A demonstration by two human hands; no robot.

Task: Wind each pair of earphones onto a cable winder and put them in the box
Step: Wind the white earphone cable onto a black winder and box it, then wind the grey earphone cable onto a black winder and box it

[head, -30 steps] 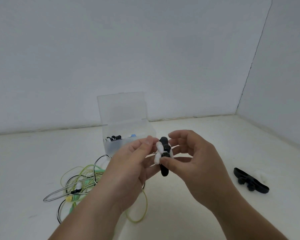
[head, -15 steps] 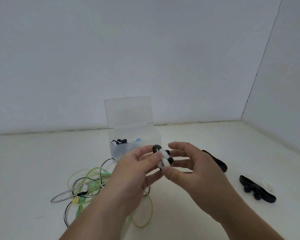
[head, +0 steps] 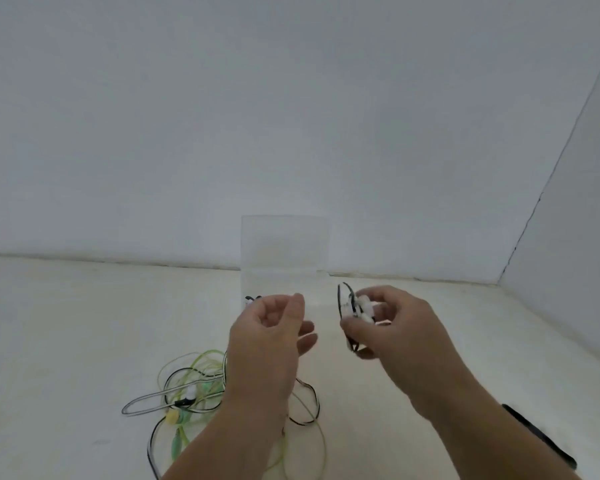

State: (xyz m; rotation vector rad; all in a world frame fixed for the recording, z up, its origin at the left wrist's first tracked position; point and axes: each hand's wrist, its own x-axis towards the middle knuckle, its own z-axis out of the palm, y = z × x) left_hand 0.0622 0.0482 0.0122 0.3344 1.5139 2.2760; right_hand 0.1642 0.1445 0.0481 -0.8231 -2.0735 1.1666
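Gripping blurred wound earphones (head: 357,306), right hand (head: 402,330); left hand (head: 271,330) hides box (head: 282,282) front.

One view, head-worn, wide-angle. Faces forward and down across the counter (head: 84,323) to the back wall (head: 222,116); side wall (head: 575,237) closes the right. Counter's far edge crosses just below mid-height. Left hand (head: 271,327) and right hand (head: 395,327) reach in from the bottom edge, nearest the lens, forearms cropped. Box (head: 284,244) mid-frame, just beyond. Cable winder (head: 355,308) gripped in right hand reads blurred.

Left hand (head: 267,337) loosely curled (holding nothing); right hand (head: 399,327) pinches earphones (head: 361,305).
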